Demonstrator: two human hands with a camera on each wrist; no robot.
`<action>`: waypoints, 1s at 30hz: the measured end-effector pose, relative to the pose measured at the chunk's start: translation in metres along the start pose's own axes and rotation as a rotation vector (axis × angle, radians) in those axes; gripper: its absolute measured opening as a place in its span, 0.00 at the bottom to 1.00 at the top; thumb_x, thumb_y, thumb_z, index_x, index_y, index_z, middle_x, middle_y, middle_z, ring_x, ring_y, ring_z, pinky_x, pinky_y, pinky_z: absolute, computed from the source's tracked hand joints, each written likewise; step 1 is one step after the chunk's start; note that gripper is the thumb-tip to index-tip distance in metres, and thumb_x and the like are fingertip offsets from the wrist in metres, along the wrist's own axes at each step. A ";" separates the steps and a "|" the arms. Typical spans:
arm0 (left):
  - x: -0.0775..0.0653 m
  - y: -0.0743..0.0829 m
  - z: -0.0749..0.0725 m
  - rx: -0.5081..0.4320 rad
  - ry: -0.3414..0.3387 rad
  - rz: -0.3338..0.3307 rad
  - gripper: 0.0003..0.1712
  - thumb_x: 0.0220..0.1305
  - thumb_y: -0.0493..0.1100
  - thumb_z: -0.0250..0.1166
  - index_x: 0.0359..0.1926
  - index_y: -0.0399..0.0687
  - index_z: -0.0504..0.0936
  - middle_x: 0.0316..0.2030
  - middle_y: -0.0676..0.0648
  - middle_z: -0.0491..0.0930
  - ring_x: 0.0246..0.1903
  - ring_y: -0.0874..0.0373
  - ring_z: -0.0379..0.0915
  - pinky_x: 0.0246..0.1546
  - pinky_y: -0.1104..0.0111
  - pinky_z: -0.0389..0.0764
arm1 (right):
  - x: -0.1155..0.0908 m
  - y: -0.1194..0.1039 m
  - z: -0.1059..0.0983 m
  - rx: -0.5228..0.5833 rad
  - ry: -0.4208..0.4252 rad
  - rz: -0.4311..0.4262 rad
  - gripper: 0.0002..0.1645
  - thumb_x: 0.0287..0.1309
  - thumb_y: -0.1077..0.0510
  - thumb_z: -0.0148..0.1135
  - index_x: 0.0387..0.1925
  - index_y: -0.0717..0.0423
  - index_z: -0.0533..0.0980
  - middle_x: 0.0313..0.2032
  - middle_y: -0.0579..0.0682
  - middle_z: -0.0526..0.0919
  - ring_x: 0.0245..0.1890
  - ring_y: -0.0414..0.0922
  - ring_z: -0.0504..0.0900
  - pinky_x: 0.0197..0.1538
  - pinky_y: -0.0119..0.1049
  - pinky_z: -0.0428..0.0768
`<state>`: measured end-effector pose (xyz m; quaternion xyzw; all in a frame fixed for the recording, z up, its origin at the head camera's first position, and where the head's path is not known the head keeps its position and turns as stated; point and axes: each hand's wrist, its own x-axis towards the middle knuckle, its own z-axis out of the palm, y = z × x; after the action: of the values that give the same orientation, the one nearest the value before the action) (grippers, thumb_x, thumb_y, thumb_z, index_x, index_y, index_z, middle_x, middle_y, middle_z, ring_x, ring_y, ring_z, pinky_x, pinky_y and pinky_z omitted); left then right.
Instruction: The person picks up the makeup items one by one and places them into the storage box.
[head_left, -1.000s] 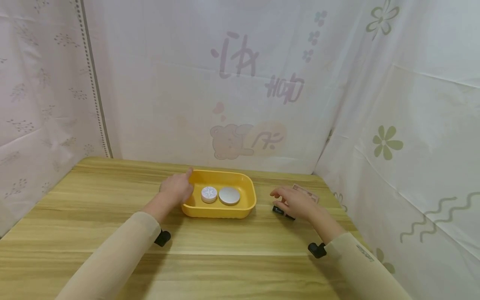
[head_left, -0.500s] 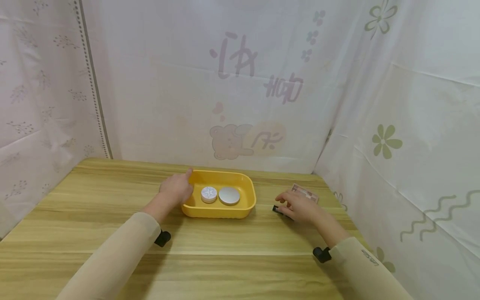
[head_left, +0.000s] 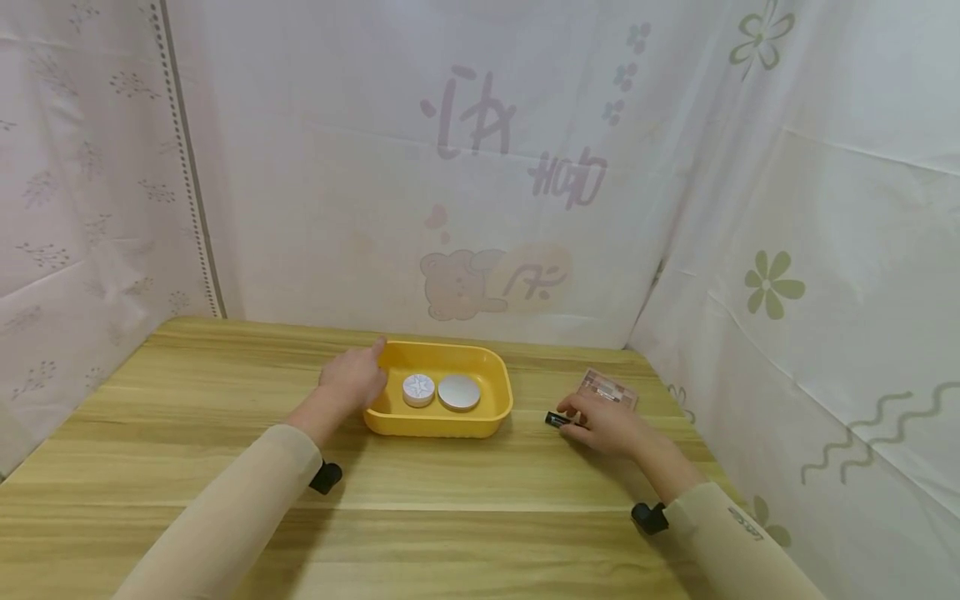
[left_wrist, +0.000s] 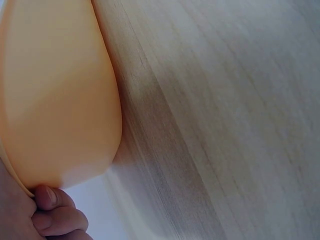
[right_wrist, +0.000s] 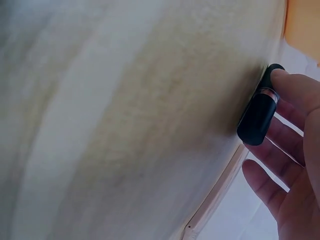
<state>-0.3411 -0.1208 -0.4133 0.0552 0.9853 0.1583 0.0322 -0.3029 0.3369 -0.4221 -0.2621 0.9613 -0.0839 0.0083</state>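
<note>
In the head view my left hand (head_left: 351,377) grips the left end of a yellow plastic bin (head_left: 438,427), thumb over the rim. The left wrist view shows curled fingertips (left_wrist: 50,197) at the bin's rim. Inside the bin lie a small round white case with a star pattern (head_left: 417,389) and a flat silver round case (head_left: 459,392). To the bin's right, my right hand (head_left: 606,423) pinches a black lipstick tube (right_wrist: 257,117) with a copper-coloured band between thumb and fingers, close over the table. Part of the tube is hidden by the thumb.
An eyeshadow palette (head_left: 618,390) lies just behind the right hand, partly covered by it. The wooden table (head_left: 450,533) ends at a white printed curtain (head_left: 360,208) at the back, with more curtain on both sides.
My right hand has moved slightly right and down onto the lipstick tube, and its fingers have closed around it. More of the palette shows. The left hand and bin have stayed put.
</note>
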 end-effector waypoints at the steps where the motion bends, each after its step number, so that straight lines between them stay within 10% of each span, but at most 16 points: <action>1: 0.000 0.000 0.000 0.001 0.002 0.002 0.40 0.82 0.48 0.50 0.90 0.51 0.53 0.63 0.29 0.83 0.29 0.47 0.76 0.24 0.60 0.75 | 0.000 0.000 0.000 -0.006 0.005 -0.008 0.19 0.76 0.49 0.70 0.60 0.53 0.82 0.50 0.49 0.85 0.44 0.42 0.85 0.47 0.41 0.85; 30: 0.002 -0.001 0.001 -0.009 0.000 0.005 0.40 0.81 0.47 0.50 0.89 0.51 0.54 0.68 0.29 0.81 0.30 0.46 0.76 0.24 0.61 0.74 | 0.013 -0.009 -0.001 -0.035 -0.004 0.021 0.15 0.79 0.50 0.66 0.60 0.50 0.83 0.44 0.40 0.84 0.43 0.36 0.81 0.48 0.42 0.83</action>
<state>-0.3427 -0.1211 -0.4142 0.0573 0.9844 0.1630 0.0319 -0.3096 0.3234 -0.4193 -0.2522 0.9654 -0.0663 0.0063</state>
